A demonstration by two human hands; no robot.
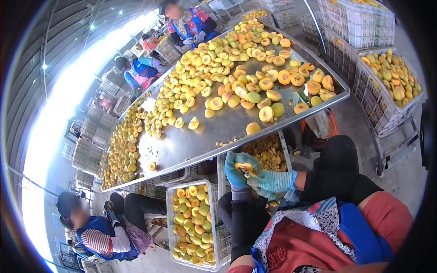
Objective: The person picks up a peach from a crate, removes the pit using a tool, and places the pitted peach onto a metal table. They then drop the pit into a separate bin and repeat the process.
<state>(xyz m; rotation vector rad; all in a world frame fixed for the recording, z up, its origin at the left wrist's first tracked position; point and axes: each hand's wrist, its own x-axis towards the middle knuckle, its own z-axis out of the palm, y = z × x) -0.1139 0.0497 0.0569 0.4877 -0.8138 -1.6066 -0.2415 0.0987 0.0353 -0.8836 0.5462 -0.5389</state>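
My left hand (237, 170), in a teal glove, is closed round a halved yellow fruit (244, 167) with its cut side showing. My right hand (273, 180), in a striped teal glove, has its fingers closed at the fruit's lower edge on a small tool, mostly hidden by the fingers. Both hands are above a crate of fruit scraps (264, 154), just below the near edge of the metal table (205, 136). Many halved fruits (266, 113) lie on the table.
A crate of fruit halves (193, 223) stands to the left of my legs. Stacked crates with whole fruit (393, 79) are at the right. A red bucket (333, 123) is under the table's right end. Co-workers sit at left and across the table.
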